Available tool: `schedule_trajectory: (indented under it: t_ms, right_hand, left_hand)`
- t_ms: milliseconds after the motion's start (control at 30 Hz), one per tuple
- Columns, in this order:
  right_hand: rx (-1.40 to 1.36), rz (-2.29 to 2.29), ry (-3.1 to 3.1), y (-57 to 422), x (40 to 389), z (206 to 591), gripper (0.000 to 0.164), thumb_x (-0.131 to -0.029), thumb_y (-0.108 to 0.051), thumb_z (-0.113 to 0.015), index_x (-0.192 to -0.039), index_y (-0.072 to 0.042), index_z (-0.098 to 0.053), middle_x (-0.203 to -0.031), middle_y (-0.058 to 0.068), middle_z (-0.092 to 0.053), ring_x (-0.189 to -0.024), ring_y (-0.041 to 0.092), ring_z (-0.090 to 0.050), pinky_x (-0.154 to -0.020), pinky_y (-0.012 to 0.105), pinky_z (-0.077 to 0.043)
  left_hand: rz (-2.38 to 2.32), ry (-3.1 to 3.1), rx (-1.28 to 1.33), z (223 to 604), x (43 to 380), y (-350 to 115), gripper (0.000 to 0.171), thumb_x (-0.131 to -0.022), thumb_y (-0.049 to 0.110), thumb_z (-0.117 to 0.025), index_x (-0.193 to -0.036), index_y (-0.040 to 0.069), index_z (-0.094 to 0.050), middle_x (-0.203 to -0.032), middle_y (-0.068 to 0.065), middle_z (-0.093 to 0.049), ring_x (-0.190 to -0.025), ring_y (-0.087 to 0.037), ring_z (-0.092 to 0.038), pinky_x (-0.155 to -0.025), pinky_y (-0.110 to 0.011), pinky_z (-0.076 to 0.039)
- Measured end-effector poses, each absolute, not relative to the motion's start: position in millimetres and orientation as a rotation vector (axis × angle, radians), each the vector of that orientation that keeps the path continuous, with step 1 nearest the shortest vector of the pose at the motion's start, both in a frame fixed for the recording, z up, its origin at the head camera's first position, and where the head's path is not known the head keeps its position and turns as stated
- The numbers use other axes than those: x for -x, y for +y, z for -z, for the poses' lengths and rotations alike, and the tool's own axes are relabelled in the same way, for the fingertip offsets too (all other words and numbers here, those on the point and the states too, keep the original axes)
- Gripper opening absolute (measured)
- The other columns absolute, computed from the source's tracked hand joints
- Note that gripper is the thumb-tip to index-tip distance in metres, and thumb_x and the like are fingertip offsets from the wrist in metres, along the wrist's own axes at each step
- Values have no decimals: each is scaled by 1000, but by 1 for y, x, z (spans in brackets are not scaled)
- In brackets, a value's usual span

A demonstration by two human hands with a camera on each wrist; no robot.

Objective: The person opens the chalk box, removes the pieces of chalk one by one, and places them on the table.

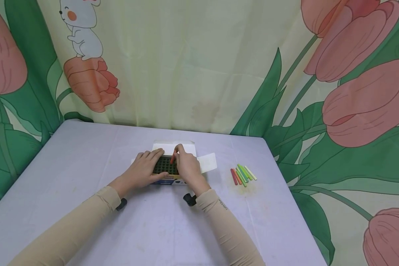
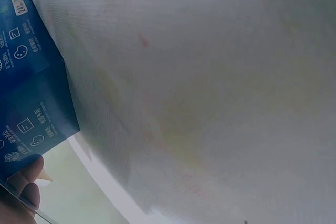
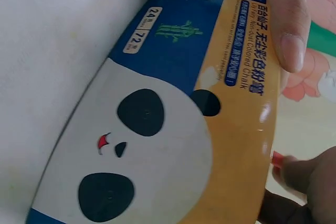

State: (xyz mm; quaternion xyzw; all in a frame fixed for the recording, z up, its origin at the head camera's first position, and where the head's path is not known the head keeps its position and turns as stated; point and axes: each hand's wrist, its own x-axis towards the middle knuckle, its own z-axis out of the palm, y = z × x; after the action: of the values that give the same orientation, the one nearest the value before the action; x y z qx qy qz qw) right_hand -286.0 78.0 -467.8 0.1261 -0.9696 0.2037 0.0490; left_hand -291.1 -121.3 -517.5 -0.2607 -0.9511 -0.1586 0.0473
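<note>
A chalk box [image 1: 167, 181] lies on the table with its lid open, a dark tray of round holes [image 1: 162, 165] inside. Its panda-printed front [image 3: 168, 119] fills much of the right wrist view. My left hand [image 1: 142, 170] grips the left end of the box, thumb over the front edge and fingers toward the back. The left wrist view shows fingertips [image 2: 32, 182] at the blue box end [image 2: 37, 93]. Between thumb and finger, my right hand [image 1: 190, 168] pinches a red chalk stick [image 1: 173, 157] slanting over the holes. Whether its lower tip sits in a hole cannot be told.
Several loose chalk sticks [image 1: 241, 175] in red, orange, green and pale yellow lie right of the box. White box flaps [image 1: 207, 162] stick out to the right and back. A white cloth covers the table [image 1: 146, 229]; a printed curtain [image 1: 192, 66] hangs behind it.
</note>
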Motion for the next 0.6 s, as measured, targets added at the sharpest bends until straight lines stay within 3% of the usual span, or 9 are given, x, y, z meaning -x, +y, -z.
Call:
schedule_trajectory:
  t_ms: [200, 400, 600]
  right_hand:
    - [-295, -723, -2921, 81, 286, 469, 21, -114, -31, -39, -125, -16, -50, -56, 0, -51, -42, 12, -41, -41, 25, -31]
    - [-233, -1019, -2823, 88, 286, 473, 18, -112, -27, -44, -120, -14, -54, -79, 5, -74, -50, 8, -59, -44, 26, -39]
    - [-166, -1276, -2753, 94, 288, 473, 27, -114, -31, -39, -127, -10, -52, -92, 11, -77, -61, 16, -72, -45, 29, -44]
  left_hand:
    - [461, -2913, 786, 517, 290, -122, 97, -96, 74, -51, -163, 7, -30, -166, -13, -34, -140, -40, -44, -111, -64, -33]
    - [465, -2922, 776, 517, 290, -121, 97, -96, 73, -52, -163, 8, -29, -166, -13, -34, -140, -43, -44, -112, -66, -32]
    - [470, -2921, 778, 517, 289, -120, 96, -96, 74, -51, -163, 8, -30, -166, -14, -34, -141, -43, -43, -112, -66, -32]
